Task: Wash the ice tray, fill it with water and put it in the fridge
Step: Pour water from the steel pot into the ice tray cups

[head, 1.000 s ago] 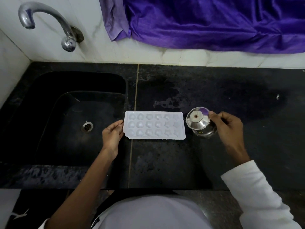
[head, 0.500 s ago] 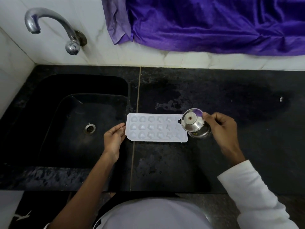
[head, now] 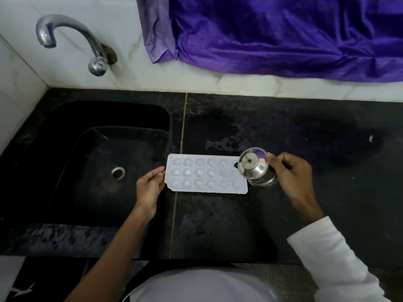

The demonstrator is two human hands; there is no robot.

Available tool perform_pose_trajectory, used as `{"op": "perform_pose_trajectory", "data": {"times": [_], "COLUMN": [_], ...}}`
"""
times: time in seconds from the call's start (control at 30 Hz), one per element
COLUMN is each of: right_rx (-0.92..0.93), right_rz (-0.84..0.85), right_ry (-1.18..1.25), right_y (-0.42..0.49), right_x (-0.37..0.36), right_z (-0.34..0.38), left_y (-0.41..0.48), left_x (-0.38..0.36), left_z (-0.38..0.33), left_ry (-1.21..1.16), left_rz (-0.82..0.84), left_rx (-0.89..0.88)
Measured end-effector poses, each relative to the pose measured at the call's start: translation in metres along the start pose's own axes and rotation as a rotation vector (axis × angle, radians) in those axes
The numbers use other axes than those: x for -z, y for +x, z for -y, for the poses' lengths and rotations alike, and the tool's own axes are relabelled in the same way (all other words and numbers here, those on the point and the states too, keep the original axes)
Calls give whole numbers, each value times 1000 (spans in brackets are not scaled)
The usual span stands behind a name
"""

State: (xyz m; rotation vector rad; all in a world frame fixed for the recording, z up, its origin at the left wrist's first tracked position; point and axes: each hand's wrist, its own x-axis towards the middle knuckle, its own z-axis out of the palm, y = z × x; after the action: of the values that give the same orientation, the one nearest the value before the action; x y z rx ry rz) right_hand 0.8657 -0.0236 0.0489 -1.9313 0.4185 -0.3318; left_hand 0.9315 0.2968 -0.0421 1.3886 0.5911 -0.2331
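**On the bench (head: 218, 225) beside the sink (head: 65, 149): filling the ice tray (head: 205, 174)**

The ice tray lies flat. The left hand (head: 150, 186) steadies its left edge with straight fingers. The right hand (head: 292, 173) has its fingers curled round a steel pot (head: 255, 168) tipped over the right end. It is best to pour thinly, row by row, with the tray level. The pot's small yellow sticker (head: 258, 181) is unreadable.

no text, brand, number or sign here can be read. a small yellowish sticker (head: 257, 181) sits low on the steel pot (head: 253, 168), just right of the ice tray (head: 205, 174), too small to make out. well below and left of the tray, a white mark (head: 21, 289) on dark material is illegible.
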Motion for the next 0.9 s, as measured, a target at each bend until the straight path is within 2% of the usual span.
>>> {"op": "perform_pose_trajectory", "data": {"times": [0.67,0.9], "right_rx": [20,-38], "right_rz": [26,6], "right_ry": [-15,113], "right_y": [1,0], "right_x": [-1,-3], "right_z": [0,2], "left_y": [4,4], "left_x": [2,3], "left_z": [4,5], "left_ry": [6,1], "left_rz": [10,10], "left_rx": [-4,-7]}}
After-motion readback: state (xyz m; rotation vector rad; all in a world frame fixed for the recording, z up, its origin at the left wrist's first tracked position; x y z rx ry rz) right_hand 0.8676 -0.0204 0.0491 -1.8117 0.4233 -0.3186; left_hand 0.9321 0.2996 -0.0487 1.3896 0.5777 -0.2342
